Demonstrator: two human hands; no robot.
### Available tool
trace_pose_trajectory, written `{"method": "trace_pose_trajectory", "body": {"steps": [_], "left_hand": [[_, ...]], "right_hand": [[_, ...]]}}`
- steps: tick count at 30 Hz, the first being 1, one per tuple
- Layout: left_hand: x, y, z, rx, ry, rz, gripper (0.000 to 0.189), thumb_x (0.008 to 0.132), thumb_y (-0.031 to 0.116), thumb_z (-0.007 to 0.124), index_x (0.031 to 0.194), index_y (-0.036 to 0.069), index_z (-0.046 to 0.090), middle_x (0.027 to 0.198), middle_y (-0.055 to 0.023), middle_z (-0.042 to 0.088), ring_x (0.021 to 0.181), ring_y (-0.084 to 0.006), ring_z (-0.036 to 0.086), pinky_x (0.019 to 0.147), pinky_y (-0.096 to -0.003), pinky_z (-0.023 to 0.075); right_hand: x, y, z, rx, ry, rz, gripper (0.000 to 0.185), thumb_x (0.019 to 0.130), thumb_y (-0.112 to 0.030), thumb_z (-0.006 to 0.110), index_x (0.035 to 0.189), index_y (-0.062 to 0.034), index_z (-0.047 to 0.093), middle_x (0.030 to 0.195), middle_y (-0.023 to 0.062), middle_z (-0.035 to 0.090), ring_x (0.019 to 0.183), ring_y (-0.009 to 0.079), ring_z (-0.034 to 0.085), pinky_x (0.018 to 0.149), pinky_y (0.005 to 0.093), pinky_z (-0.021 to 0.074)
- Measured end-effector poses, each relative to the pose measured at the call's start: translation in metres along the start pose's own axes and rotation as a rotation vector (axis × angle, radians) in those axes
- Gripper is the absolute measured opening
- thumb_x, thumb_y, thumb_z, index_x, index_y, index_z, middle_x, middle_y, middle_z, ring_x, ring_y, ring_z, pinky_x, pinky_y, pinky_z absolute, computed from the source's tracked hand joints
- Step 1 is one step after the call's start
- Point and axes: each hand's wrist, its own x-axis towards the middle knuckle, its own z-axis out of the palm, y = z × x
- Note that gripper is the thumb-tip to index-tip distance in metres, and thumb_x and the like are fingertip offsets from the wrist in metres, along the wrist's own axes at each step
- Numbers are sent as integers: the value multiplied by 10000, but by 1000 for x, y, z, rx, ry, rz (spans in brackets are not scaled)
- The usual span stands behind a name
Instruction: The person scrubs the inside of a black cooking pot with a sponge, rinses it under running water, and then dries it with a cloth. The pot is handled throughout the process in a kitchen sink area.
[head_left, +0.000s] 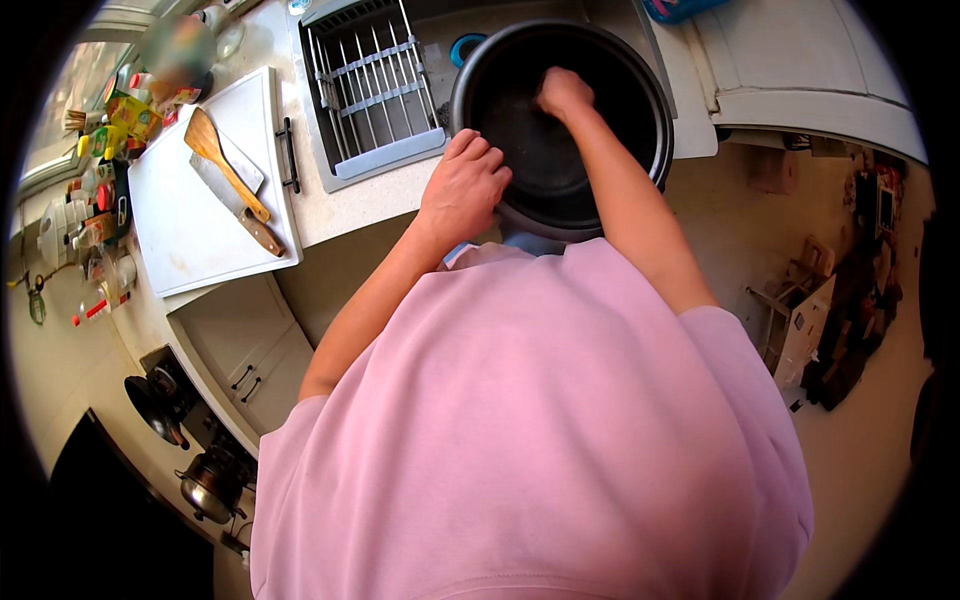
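A large round black pot (532, 161) rests tilted over the sink and the counter's front edge, its inside facing up. My left hand (466, 184) grips the pot's rim on the left side, fingers curled over it. Inside the pot is my right hand (566, 91), its fingers bent in toward the dark inner wall; whether it holds something there is hidden. Left of the pot, a metal dish rack (381, 90) with grey strips sits across the sink. A blue ring-shaped handle (466, 49) shows just behind the pot's left rim.
On the left counter, a white cutting board (169, 225) bears a cleaver (217, 180) and a wooden spatula (208, 144). Bottles and packets crowd the window side. A frying pan (150, 409) and a steel pot (206, 491) stand at the stove, lower left.
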Motion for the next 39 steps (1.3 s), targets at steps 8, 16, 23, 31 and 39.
{"method": "trace_pose_trajectory", "body": {"steps": [8,16,23,31,39], "left_hand": [[-8,5,12,-6,53,-9,198,560,20,641,742,98,645,811,-37,531,926,-237,520,1092,-406,315],[-7,9,13,-11,54,-37,214,550,12,647,745,99,644,823,-35,529,934,-231,521,1115,-416,298],[-11,11,17,-23,84,-52,220,551,17,654,754,103,650,828,-32,532,944,-229,524,1119,-419,294],[-13,12,17,-5,71,-53,200,568,32,660,754,105,660,825,-31,531,945,-226,520,1127,-415,285],[-11,14,13,1,51,-52,139,615,39,652,738,102,665,802,-40,505,926,-228,506,1132,-407,277]], "right_hand": [[-2,-11,23,-47,11,-88,368,745,-227,707,1079,-75,682,1148,171,659,1083,321,632,885,415,529],[3,-26,35,-46,38,-71,356,779,-139,647,1130,-91,676,1207,165,637,1138,312,609,918,411,519],[14,-5,0,5,15,43,378,752,-215,718,1116,-119,685,1177,127,660,1116,285,626,872,402,540],[-1,-17,6,-142,21,-101,308,778,-131,652,1079,-90,698,1149,150,668,1099,296,634,861,406,541],[-4,-34,28,-222,14,-179,312,777,-134,660,1083,-86,694,1157,146,664,1104,292,631,867,410,542]]}}
